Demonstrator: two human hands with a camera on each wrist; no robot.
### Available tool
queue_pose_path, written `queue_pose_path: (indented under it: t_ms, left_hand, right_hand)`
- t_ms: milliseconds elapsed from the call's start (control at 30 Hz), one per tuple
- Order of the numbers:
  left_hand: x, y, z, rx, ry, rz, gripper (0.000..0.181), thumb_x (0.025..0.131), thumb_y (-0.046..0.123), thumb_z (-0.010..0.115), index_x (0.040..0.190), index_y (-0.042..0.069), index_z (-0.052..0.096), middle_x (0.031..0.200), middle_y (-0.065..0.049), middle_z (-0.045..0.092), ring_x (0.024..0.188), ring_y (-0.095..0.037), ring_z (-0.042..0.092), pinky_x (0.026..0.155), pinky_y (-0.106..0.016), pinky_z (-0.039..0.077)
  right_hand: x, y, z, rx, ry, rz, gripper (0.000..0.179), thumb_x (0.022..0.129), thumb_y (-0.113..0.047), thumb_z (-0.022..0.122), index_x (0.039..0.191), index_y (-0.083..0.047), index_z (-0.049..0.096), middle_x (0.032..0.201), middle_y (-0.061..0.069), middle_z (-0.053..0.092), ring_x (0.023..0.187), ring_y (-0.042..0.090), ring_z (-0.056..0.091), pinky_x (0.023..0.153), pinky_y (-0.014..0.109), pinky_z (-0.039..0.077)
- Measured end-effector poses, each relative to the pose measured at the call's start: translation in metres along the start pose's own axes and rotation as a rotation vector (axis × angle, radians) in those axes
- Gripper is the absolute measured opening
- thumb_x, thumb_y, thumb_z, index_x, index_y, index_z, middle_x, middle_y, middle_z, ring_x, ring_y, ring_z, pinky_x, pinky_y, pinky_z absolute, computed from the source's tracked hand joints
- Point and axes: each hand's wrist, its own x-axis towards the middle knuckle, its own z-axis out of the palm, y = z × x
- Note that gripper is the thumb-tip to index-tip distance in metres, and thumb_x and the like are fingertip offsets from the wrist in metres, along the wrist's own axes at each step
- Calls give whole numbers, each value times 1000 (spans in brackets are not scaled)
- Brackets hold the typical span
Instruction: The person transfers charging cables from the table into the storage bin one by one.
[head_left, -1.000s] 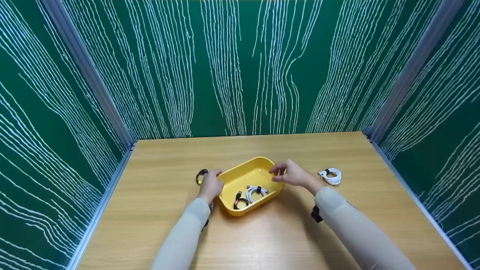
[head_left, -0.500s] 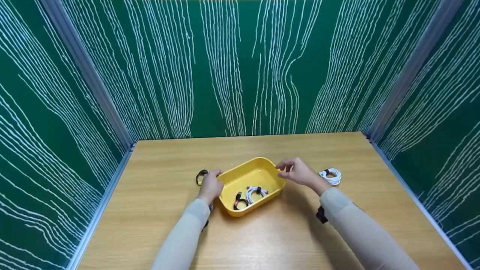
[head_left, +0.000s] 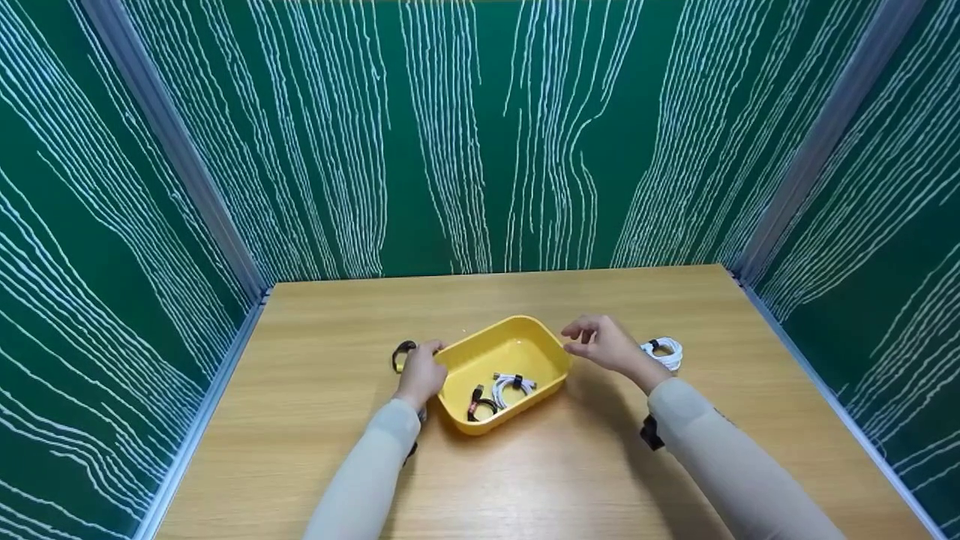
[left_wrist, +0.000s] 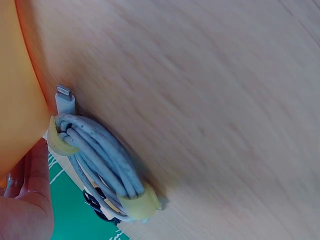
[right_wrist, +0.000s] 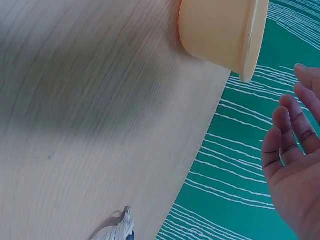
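Observation:
A yellow plastic tub (head_left: 525, 330) stands mid-table with a white coiled cable (head_left: 501, 392) and a black coiled USB cable (head_left: 475, 403) inside. My left hand (head_left: 422, 373) grips the tub's left end by the rim. In the left wrist view a whitish coiled Lightning cable (left_wrist: 95, 155) with yellow ties lies on the table beside the tub; the head view mostly hides it behind the hand. Off the tub's right end, my right hand (head_left: 606, 345) hovers with loosely bent fingers holding nothing; the right wrist view shows a gap between those fingers and the tub.
A black coiled cable (head_left: 403, 354) lies left of the tub, just past my left hand. On the right is another white coiled cable (head_left: 666, 355), partly behind my right wrist. Green panels (head_left: 517, 150) with white lines enclose the wooden table (head_left: 300, 420) at the back and sides.
My right hand has drawn back from over the tub's right end, moving to the right towards the white coil. The left hand and the tub have stayed nearly in place.

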Motion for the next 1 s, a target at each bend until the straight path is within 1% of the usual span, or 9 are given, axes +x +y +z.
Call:
queue_pose_path:
  t_ms: [67,233,333,500,733,867,1000]
  left_hand:
    - [0,0,0,-3,1,-3,39,81,-13,55,109,2,77,95,-13,75,85,-21,63,78,-32,55]
    - [-2,2,-1,-11,-4,-12,39,82,-14,55,111,1,77,99,-15,75,87,-22,65,80,-34,56]
    - [-2,4,-2,-10,-10,-24,39,83,-14,55,112,2,76,100,-14,75,88,-22,65,81,-34,56]
    - [-1,4,-1,-10,-5,-28,37,83,-14,55,109,2,76,99,-13,74,88,-21,64,79,-34,56]
    - [0,1,1,25,-1,-13,36,81,-13,56,105,4,77,93,-10,73,82,-20,61,75,-32,52]
    - [0,1,1,16,6,-12,36,81,-13,56,104,3,77,93,-11,73,82,-20,60,75,-32,52]
    - [0,1,0,-1,4,-27,37,82,-13,56,107,4,77,96,-13,74,83,-21,63,76,-32,54]
  right_hand:
    - [-1,1,-1,-10,9,-7,22,95,-10,80,115,0,81,100,10,74,89,23,61,67,26,50]
    - [-3,6,-4,-13,40,-57,18,93,-7,81,110,1,82,97,12,75,84,20,62,66,23,49]
    - [-5,10,-6,-2,55,-62,16,92,-6,82,107,0,82,96,13,75,83,18,62,66,22,50]
    - [-8,16,-10,17,63,-31,17,92,-6,82,108,-1,81,97,13,74,85,19,61,67,21,50]
    - [-12,20,-13,23,61,32,19,94,-9,81,111,-1,82,98,12,73,88,23,61,67,22,50]
    - [-14,22,-16,29,56,64,21,95,-10,81,114,-3,82,101,11,72,91,24,61,69,24,52]
    - [-15,25,-17,28,60,82,21,95,-10,81,115,-5,82,102,11,72,92,25,60,70,24,52]
